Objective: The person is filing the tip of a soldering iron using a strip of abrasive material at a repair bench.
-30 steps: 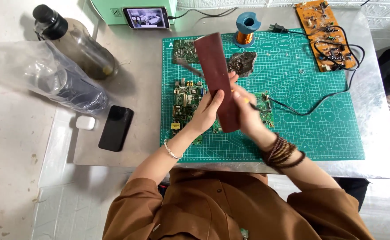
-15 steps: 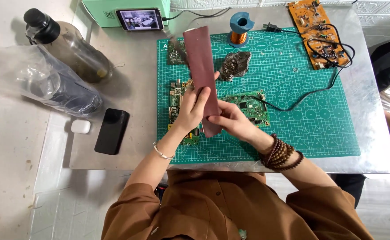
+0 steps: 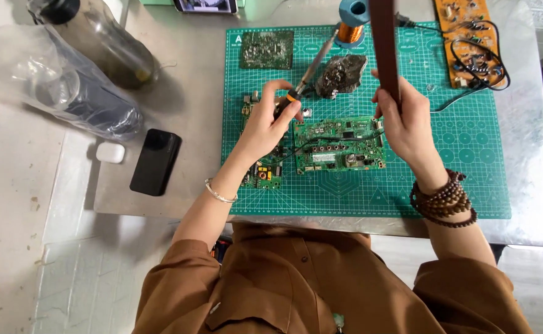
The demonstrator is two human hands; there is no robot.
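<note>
The soldering iron (image 3: pixel 311 69) lies angled above the green circuit board (image 3: pixel 339 144) at mat centre; the left hand (image 3: pixel 270 121) closes around its handle. The right hand (image 3: pixel 407 120) grips a brown strip (image 3: pixel 385 49) upright. Judged step: picking up the iron. Next move needs tip clearance from the grey lump (image 3: pixel 342 74). Open mat (image 3: pixel 469 154) lies rightward.

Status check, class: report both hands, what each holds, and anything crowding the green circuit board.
Left hand grips soldering iron. Right hand holds brown strip upright. Green circuit board flat on cutting mat, between hands. Grey lump just behind.
</note>
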